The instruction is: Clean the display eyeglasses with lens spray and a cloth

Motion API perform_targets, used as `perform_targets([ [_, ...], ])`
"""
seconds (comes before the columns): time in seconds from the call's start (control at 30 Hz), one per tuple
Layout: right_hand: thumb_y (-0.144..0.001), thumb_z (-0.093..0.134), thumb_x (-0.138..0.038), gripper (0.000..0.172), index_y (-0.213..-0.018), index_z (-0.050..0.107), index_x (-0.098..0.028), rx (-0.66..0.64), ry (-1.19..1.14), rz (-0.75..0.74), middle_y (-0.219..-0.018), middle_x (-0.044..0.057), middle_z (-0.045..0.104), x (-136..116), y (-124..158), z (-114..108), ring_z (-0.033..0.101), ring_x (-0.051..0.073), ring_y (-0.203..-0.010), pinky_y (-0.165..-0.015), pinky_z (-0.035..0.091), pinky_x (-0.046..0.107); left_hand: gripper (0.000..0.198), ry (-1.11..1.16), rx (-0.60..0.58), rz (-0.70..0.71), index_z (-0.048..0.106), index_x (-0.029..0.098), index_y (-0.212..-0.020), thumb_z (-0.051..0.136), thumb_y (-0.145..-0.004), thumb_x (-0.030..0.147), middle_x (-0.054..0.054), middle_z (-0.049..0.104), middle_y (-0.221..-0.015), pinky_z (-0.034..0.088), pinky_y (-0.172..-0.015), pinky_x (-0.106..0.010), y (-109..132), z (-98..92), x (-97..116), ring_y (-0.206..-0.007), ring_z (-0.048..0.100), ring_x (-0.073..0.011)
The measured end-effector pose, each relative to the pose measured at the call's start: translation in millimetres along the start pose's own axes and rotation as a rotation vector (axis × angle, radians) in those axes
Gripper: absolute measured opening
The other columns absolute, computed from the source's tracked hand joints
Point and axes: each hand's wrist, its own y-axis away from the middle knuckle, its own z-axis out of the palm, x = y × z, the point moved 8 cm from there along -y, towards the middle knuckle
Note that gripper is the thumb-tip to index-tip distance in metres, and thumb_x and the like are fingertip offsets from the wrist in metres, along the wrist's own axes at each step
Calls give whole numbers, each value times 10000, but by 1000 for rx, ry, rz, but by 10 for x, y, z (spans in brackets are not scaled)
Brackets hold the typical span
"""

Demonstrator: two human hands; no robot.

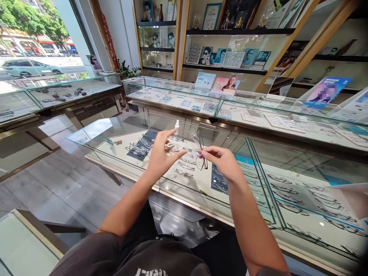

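Above the glass display counter (pixel 161 184), my right hand (pixel 222 161) pinches a pair of eyeglasses (pixel 202 163) between thumb and fingers. The glasses are turned on end, with a dark temple arm pointing up. To their left, my left hand (pixel 163 151) is raised with thumb and fingers apart, and nothing shows between them. A small white dropper bottle (pixel 176 127) stands upright on the glass just beyond my left fingertips. Beneath the glass, rows of eyeglass frames (pixel 184 173) lie on a pale surface, partly hidden by my hands.
Another glass showcase (pixel 172 100) runs behind, carrying a blue advertising stand (pixel 326 92). Shelves (pixel 227 69) with pictures and trophies line the back wall. A glass-topped table (pixel 25 245) is at lower left. A further showcase (pixel 63 90) stands by the window.
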Motion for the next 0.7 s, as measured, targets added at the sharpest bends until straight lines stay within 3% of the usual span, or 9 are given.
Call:
perform_targets([
  [0.03, -761, 914, -609, 443, -888, 850, -189, 87, -10, 2, -916, 110, 850, 110, 73, -24, 776, 251, -860, -834, 607, 404, 499, 12, 38, -53, 731, 235, -1334, 872, -898, 431, -120, 731, -1261, 597, -810, -312, 113, 4, -44, -1093, 704, -231],
  [0.1, -776, 894, -599, 421, -890, 848, -196, 212, 3, 0, -939, 113, 858, 290, 248, -3, 791, 269, -878, -858, 615, 421, 197, 79, -12, -150, 798, 220, -1057, 781, -971, 396, -65, 783, -1010, 561, -729, -278, 340, 131, -105, -909, 720, -191],
  [0.17, -822, 858, -562, 368, -896, 849, -201, 308, 78, -26, -953, 113, 862, 376, 437, 81, 798, 281, -894, -885, 613, 434, 189, 157, -123, -239, 805, 220, -905, 756, -984, 385, -41, 806, -899, 548, -710, -271, 546, 323, -134, -855, 736, -185],
  [0.37, -950, 762, -419, 222, -946, 846, -213, 530, 347, -239, -1006, 95, 869, 185, 845, 370, 811, 281, -959, -933, 612, 419, 182, 243, -285, -395, 866, 264, -1005, 730, -972, 380, -24, 862, -1026, 592, -786, -294, 834, 648, -142, -987, 784, -225],
  [0.5, -979, 741, -364, 177, -966, 826, -209, 591, 436, -311, -975, 81, 862, 106, 909, 434, 812, 258, -915, -907, 622, 392, 205, 264, -282, -429, 868, 254, -1024, 722, -962, 383, -27, 864, -1052, 598, -916, -330, 827, 673, -184, -1019, 790, -236],
  [0.7, -1020, 687, -295, 137, -988, 797, -219, 580, 499, -400, -999, 79, 853, 71, 980, 625, 808, 246, -952, -898, 630, 373, 247, 299, -257, -489, 848, 211, -990, 770, -913, 432, -62, 857, -1050, 578, -998, -376, 823, 665, -312, -1054, 792, -272],
])
